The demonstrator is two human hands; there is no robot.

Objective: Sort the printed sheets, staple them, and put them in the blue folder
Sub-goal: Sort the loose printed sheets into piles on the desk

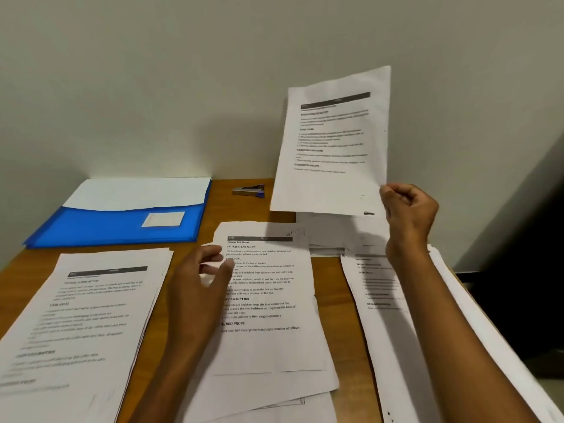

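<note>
I take the stapler [249, 190] at the back of the wooden table [328, 267] as my ref pt. Far left of it and nearer me I see a fanned stack of printed sheets [88, 315], text blurred. Behind that stack, left of the stapler and w/ its back edge about level w/ it, lies the blue folder [122, 224], flat, white paper showing in its pocket, a small white label on the front. The stapler itself sits w/ its purple end twd the right, apart from everything.

Straight in front of the stapler, nearer me, my left hand [201, 276] rests on the left edge of the center pile [268, 300]; fingers loosely curled, thumb and fingertips touching the top page's edge, can't tell if it's a real pinch. Top page is headed "Change Bed Sheets".

Right of the stapler, my right hand [407, 209] pinches the lower right corner of a single sheet [332, 141], held upright off the table, print facing me. Below that hand, right of the center pile, more sheets [384, 300] run along the table's right edge.
</note>
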